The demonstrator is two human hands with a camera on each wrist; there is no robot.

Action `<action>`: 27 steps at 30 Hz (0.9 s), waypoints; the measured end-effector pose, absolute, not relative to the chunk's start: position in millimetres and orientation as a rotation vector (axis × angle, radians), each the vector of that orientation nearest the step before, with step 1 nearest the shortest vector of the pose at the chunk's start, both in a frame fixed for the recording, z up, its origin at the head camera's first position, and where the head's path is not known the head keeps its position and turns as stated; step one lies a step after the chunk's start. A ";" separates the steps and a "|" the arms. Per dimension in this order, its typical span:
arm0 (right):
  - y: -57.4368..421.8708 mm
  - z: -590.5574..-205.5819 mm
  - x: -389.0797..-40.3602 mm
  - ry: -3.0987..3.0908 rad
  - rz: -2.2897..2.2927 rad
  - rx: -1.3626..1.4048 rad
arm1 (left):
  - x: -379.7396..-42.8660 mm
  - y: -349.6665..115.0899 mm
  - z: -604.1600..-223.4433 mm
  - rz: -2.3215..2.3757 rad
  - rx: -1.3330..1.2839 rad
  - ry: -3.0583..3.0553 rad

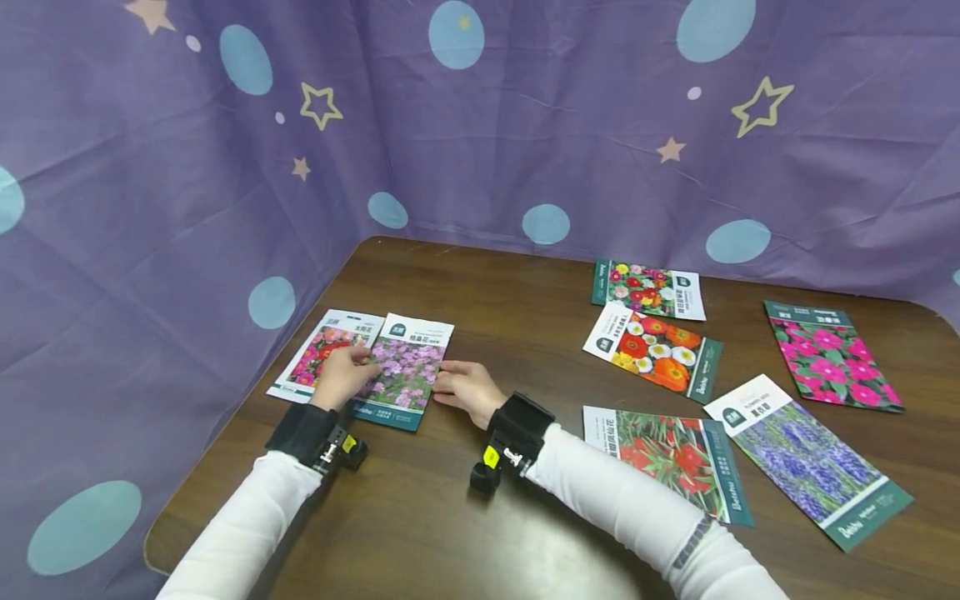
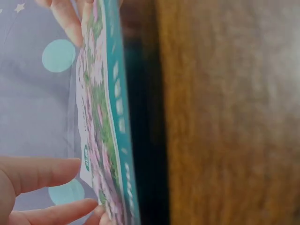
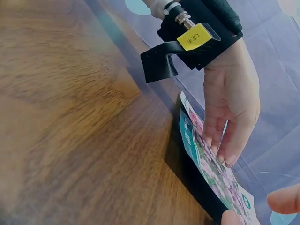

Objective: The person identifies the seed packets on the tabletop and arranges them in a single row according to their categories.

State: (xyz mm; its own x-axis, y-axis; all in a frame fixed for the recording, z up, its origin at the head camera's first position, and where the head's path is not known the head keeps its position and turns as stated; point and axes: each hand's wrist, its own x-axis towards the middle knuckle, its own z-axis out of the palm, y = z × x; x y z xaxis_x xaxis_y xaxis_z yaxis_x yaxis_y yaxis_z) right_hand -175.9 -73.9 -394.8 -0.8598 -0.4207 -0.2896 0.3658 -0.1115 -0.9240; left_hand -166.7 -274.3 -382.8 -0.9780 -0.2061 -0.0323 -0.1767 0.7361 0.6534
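Note:
A seed packet with pink-purple flowers [image 1: 405, 371] lies between the two hands, partly over the left edge's neighbour, a packet with red and pink flowers [image 1: 318, 360]. My left hand [image 1: 345, 377] holds the purple packet's left side, its thumb on the printed face. At the opposite edge, the right hand [image 1: 468, 390] grips with thumb and fingers. A dark shadow shows beneath the purple packet [image 3: 213, 164] in the right wrist view. In the left wrist view, left fingers [image 2: 70, 211] meet its printed face; the exact contact underneath is hidden.
On the table's right lie packets with mixed flowers [image 1: 645, 290], orange and white poppies [image 1: 660, 350], pink flowers [image 1: 832, 358], lavender [image 1: 813, 458] and red flowers [image 1: 675, 458], the last partly behind the right sleeve. A purple curtain [image 1: 480, 125] borders the table.

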 end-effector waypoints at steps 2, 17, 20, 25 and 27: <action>-76.2 -394.8 -176.2 1.646 -2.012 -0.065 | -164.7 -273.8 -381.5 -1.055 0.305 -2.897; -78.6 -397.8 -176.4 1.649 -1.950 -0.106 | -157.0 -265.5 -385.7 -0.837 0.161 -2.984; -78.5 -397.2 -176.1 1.681 -1.931 -0.118 | -156.7 -264.4 -386.2 -0.786 0.137 -3.001; -77.8 -396.1 -175.3 1.705 -1.883 -0.119 | -155.2 -262.7 -386.3 -0.748 0.128 -3.009; -77.8 -395.2 -174.6 1.714 -1.864 -0.118 | -154.9 -262.2 -386.7 -0.747 0.127 -3.009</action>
State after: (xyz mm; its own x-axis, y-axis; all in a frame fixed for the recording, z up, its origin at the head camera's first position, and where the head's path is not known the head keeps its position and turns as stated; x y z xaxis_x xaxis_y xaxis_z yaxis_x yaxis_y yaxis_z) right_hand -174.6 -77.8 -395.2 -0.8177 -0.4763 -0.3232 0.3618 0.0115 -0.9322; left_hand -154.9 -262.2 -386.7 -0.9959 -0.0884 0.0175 -0.0700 0.8808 0.4683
